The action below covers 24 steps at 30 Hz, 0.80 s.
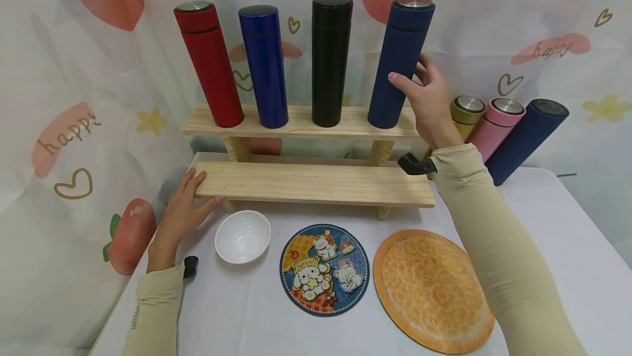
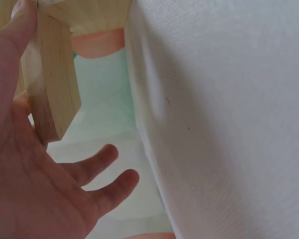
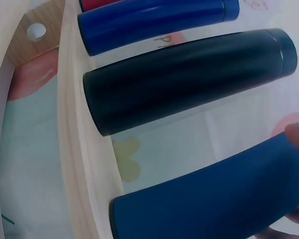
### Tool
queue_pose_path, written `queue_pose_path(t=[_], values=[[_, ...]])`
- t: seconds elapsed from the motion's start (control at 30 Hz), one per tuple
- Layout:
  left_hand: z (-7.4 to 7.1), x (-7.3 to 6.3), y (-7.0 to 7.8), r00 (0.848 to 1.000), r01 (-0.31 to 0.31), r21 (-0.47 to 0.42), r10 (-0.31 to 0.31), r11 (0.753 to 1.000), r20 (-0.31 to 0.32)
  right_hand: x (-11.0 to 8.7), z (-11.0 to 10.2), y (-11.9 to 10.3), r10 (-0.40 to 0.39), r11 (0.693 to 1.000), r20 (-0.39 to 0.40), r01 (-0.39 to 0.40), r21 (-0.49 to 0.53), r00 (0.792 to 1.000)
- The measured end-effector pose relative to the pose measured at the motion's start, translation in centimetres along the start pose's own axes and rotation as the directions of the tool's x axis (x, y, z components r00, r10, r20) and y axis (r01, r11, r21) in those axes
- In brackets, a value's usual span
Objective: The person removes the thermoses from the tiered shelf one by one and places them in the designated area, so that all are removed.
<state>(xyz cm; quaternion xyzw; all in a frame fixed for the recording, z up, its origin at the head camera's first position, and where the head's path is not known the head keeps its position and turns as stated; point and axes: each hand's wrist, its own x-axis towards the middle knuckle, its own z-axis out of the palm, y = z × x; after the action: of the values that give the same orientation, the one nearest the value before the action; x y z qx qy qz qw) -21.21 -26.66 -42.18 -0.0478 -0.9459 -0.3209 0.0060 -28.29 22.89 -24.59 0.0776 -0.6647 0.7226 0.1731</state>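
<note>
A navy thermos [image 1: 401, 65] with a silver-topped lid stands at the right of the upper board of a two-tier wooden shelf [image 1: 316, 181]. My right hand [image 1: 432, 101] grips its side, thumb in front and fingers behind; the right wrist view shows the navy thermos [image 3: 209, 199] close up, its base at the board. My left hand [image 1: 185, 208] holds the left end of the lower board, thumb at the front edge, with two fingers extended free in the left wrist view. Along the upper board stand a black thermos [image 1: 332, 62], a shiny blue thermos [image 1: 264, 68] and a red thermos [image 1: 209, 65].
Right of the shelf stand a gold thermos [image 1: 466, 112], a pink thermos [image 1: 497, 125] and another navy thermos [image 1: 525, 139]. In front are a white bowl [image 1: 243, 238], a round cartoon mat [image 1: 324, 270] and a round bread-patterned mat [image 1: 434, 290]. A printed curtain [image 1: 494, 10] hangs behind.
</note>
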Motion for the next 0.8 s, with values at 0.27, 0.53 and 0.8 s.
queue_pose_path(t=[0.27,0.53,0.8], values=[[0.0,0.0,0.0,1.0,0.007,0.012,-0.007,1.0,0.009,0.9,0.7,0.0,0.059,0.997,-0.022,-0.06,-0.041,0.998],[0.0,0.0,0.2,1.0,0.007,0.003,-0.007,1.0,0.008,1.2,0.1,0.3,0.068,0.996,0.009,-0.068,-0.051,0.998],[0.4,0.2,-0.4,1.0,0.002,0.016,-0.002,1.0,-0.002,1.1,0.0,0.1,0.076,0.997,0.001,-0.076,-0.022,0.997]])
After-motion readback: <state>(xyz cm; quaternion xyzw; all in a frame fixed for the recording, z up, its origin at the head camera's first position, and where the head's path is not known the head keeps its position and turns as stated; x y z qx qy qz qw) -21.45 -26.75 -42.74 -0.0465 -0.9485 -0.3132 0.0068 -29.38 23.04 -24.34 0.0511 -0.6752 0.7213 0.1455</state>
